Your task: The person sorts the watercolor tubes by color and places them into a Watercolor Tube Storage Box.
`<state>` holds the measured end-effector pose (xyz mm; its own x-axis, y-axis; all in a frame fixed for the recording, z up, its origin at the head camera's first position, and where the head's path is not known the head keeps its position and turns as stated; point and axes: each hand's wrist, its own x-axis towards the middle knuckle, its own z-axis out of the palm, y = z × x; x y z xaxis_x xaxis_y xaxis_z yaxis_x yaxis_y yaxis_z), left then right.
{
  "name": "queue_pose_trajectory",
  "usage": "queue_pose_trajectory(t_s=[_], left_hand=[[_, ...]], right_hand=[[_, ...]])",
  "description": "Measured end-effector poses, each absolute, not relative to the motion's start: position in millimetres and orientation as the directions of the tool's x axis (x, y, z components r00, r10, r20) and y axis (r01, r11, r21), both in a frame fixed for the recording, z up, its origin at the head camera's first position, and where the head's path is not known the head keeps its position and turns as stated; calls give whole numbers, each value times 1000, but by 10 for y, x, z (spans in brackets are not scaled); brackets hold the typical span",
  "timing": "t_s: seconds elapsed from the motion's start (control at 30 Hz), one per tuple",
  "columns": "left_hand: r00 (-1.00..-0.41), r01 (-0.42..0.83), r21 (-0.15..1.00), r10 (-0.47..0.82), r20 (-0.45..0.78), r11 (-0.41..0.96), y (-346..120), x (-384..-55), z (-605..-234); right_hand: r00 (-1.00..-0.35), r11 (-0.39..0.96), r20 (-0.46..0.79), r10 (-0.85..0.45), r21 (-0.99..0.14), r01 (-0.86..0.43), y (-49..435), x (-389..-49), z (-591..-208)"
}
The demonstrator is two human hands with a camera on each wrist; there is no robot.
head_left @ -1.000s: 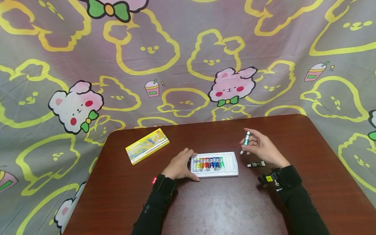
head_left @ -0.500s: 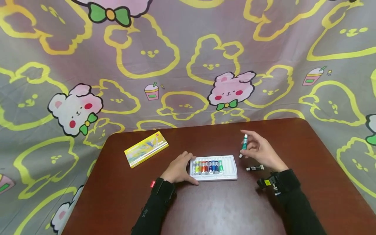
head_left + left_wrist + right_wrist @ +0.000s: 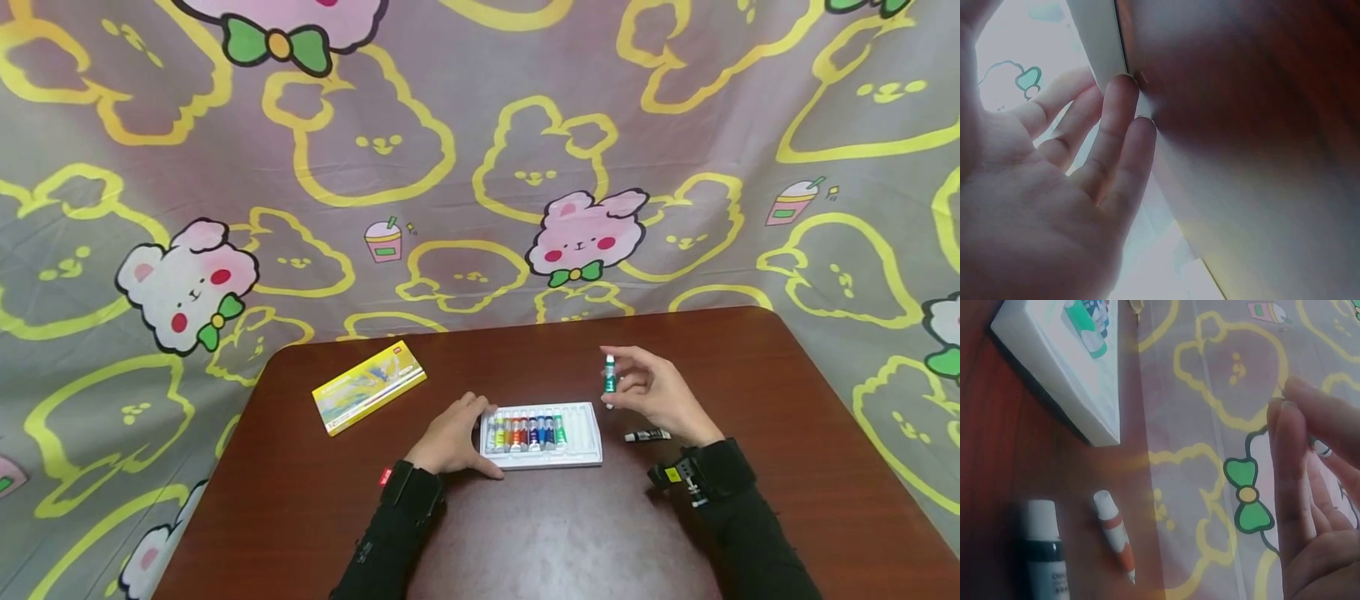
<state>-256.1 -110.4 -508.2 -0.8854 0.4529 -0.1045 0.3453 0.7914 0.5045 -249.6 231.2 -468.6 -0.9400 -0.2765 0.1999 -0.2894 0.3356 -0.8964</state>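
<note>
A white plastic tray [image 3: 588, 456] holds a row of paint tubes [image 3: 525, 433] in several colours; slots at its right end hold no tubes. My left hand [image 3: 450, 437] grips the tray's left end, thumb at the front edge. In the left wrist view its fingertips [image 3: 1121, 87] press against the white side. Above the table, just past the tray's right back corner, my right hand [image 3: 663, 396] pinches a green paint tube [image 3: 609, 375], held nearly upright. That tube is mostly hidden behind fingers in the right wrist view.
Right of the tray lies a black paint tube [image 3: 648, 435]. An orange-and-white tube [image 3: 1117, 534] lies near it in the right wrist view. A yellow box [image 3: 369, 387] rests at the back left. Patterned cloth [image 3: 450, 183] hangs behind the brown table [image 3: 300, 517].
My right hand has moved left towards the tray with the green paint tube, which now stands more upright. My left hand keeps its grip on the tray. The head view has tilted slightly.
</note>
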Motion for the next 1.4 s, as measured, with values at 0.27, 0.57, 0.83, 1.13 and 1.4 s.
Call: queue_pose_trajectory(t_s=[0.27,0.57,0.83,1.13,1.4], left_hand=[[-888,333,503,445,-117,798,-1105,-2562,-5087],[-886,339,500,449,-115,797,-1101,-2578,-5095],[-884,347,495,454,-111,797,-1107,-2584,-5108],[-885,346,497,452,-108,796,-1117,-2583,-5103],[-885,344,495,452,-113,798,-1114,-2578,-5098]], right_hand=[[-940,302,184,-287,-914,-271,2206,-2473,-4670],[-949,232,139,-283,-950,-209,2245,-2530,-4809],[-939,272,174,-297,-927,-258,2186,-2524,-4812],[-925,445,184,-332,-834,-325,1977,-2519,-4942],[-918,527,110,-381,-790,-313,1831,-2505,-5153]])
